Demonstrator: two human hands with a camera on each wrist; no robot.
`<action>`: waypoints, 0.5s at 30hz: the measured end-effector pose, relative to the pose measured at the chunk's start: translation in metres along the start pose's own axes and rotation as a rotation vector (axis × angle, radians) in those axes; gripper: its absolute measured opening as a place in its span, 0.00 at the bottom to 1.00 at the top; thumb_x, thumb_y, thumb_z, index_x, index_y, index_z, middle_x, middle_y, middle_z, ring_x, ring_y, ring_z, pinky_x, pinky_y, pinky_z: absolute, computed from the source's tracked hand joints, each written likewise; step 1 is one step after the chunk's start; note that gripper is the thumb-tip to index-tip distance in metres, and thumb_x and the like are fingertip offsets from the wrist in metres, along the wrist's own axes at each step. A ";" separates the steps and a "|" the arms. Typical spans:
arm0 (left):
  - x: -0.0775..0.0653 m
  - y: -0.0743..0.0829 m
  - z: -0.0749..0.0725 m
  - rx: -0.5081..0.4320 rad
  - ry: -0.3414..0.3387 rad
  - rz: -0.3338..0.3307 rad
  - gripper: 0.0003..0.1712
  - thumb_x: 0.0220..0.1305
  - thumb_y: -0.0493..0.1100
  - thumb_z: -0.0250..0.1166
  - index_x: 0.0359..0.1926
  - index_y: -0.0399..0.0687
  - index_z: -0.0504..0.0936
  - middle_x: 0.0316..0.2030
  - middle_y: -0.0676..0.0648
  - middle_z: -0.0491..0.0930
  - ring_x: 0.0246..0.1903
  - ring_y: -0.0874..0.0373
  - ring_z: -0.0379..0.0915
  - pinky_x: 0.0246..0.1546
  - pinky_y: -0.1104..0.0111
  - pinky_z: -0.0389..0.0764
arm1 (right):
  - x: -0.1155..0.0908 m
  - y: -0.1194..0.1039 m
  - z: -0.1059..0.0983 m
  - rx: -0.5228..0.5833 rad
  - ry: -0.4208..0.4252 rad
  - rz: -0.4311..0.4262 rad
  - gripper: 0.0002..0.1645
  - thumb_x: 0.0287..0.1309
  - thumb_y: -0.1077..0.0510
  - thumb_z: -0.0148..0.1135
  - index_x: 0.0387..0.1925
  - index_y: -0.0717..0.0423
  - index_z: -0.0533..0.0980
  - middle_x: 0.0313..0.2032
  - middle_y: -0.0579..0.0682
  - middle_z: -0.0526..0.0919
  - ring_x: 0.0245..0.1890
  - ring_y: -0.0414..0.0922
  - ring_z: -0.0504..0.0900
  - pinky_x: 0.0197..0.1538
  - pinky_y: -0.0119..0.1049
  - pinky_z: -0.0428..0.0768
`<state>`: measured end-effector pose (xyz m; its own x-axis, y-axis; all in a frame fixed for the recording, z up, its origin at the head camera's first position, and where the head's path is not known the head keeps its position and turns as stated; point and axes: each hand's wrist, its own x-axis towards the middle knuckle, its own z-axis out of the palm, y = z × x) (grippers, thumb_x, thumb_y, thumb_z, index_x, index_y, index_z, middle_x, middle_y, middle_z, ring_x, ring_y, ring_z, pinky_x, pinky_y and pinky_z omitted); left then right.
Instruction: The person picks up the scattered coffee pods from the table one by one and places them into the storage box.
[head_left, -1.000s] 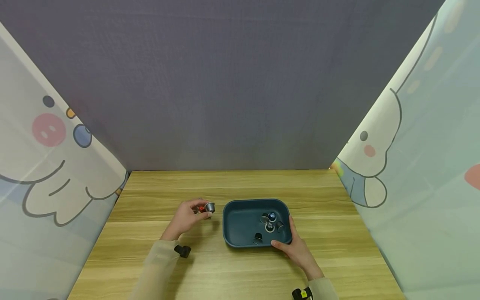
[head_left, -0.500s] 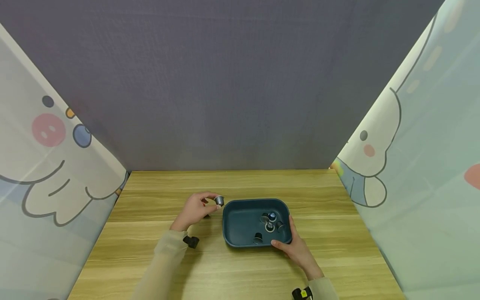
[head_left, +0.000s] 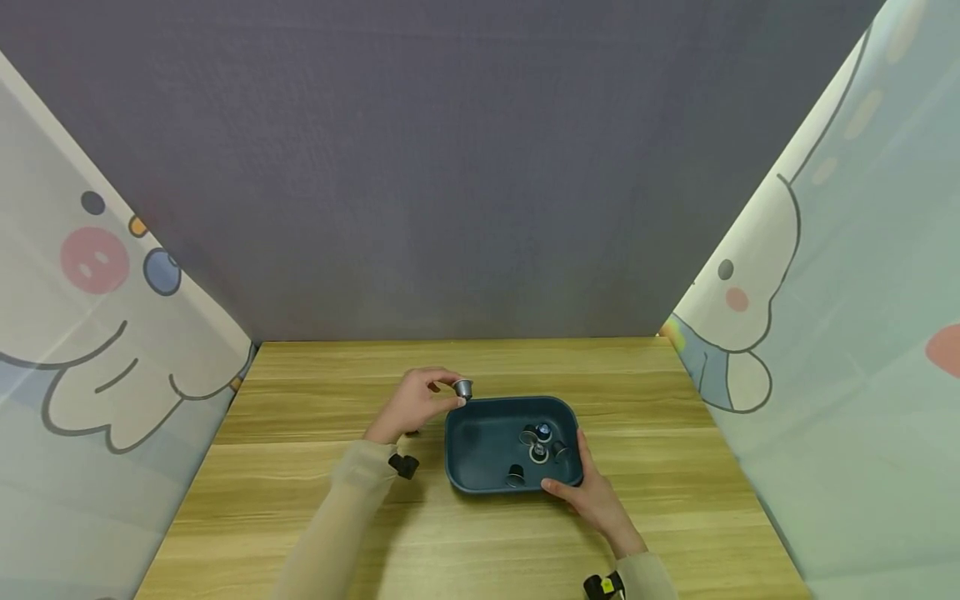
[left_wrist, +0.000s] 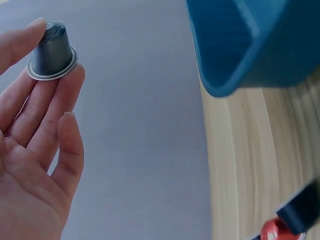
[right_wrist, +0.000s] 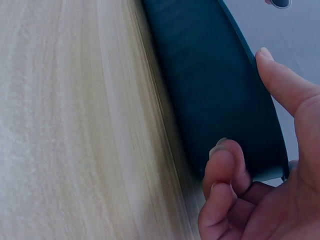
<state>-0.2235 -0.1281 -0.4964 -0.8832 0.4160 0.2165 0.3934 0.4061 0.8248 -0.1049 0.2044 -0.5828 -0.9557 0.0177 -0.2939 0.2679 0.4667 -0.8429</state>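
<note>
Left hand: your left hand (head_left: 420, 400) pinches a silver-gray capsule (head_left: 463, 389), thumb at its narrow end and fingertips at its wide rim.
Held capsule: rim upward, narrow end down, near the tray's far left corner; the left wrist view shows it apart from the tray.
Right hand: your right hand (head_left: 588, 497) grasps the near right corner of the dark blue tray (head_left: 476, 454), thumb on the rim, the other fingers curled against the outside wall.
Inside the tray: five small capsules, four clustered toward the right, with a dark capsule (head_left: 515, 475) apart from them by the near wall.
On the table: a red capsule (left_wrist: 275, 230) on the wood-grain tabletop (head_left: 510, 542), beside a blurred dark item (left_wrist: 301, 206) you cannot clearly make out.
Around you: a plain gray backdrop (head_left: 480, 167) behind, cartoon-printed panels (head_left: 97, 258) on both sides.
</note>
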 end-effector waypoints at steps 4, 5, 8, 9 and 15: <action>0.007 0.003 0.007 -0.005 -0.019 -0.003 0.15 0.60 0.48 0.74 0.49 0.58 0.87 0.45 0.59 0.84 0.46 0.56 0.78 0.46 0.55 0.77 | 0.000 0.000 0.000 -0.001 0.000 0.000 0.72 0.51 0.44 0.77 0.80 0.37 0.34 0.11 0.45 0.66 0.13 0.41 0.66 0.23 0.34 0.71; 0.009 0.004 0.008 -0.008 -0.026 -0.003 0.15 0.60 0.48 0.74 0.49 0.58 0.87 0.46 0.59 0.84 0.46 0.56 0.77 0.46 0.56 0.77 | 0.000 0.000 0.000 0.000 0.000 -0.001 0.72 0.51 0.44 0.77 0.80 0.37 0.34 0.11 0.45 0.66 0.13 0.41 0.66 0.23 0.34 0.71; 0.014 0.005 0.015 -0.024 -0.043 0.004 0.15 0.60 0.48 0.74 0.49 0.58 0.87 0.46 0.58 0.83 0.46 0.55 0.78 0.46 0.56 0.76 | 0.000 0.000 0.000 0.005 -0.003 -0.004 0.73 0.50 0.44 0.78 0.80 0.37 0.34 0.11 0.45 0.66 0.13 0.41 0.66 0.23 0.34 0.71; 0.016 0.004 0.017 -0.025 -0.046 0.012 0.16 0.60 0.47 0.74 0.49 0.58 0.87 0.45 0.58 0.83 0.46 0.54 0.78 0.45 0.57 0.76 | 0.000 0.000 0.000 0.006 -0.003 -0.005 0.73 0.49 0.43 0.78 0.80 0.37 0.34 0.11 0.45 0.66 0.13 0.41 0.66 0.23 0.34 0.71; 0.023 0.005 0.031 -0.039 -0.055 0.066 0.16 0.59 0.45 0.75 0.49 0.54 0.88 0.43 0.56 0.85 0.43 0.58 0.79 0.41 0.60 0.77 | -0.001 0.001 0.000 0.004 0.001 -0.007 0.73 0.48 0.42 0.78 0.80 0.36 0.34 0.12 0.45 0.66 0.13 0.41 0.67 0.23 0.34 0.71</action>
<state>-0.2342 -0.0911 -0.5033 -0.8399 0.4852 0.2430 0.4393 0.3449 0.8295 -0.1040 0.2046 -0.5830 -0.9576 0.0153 -0.2876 0.2616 0.4633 -0.8467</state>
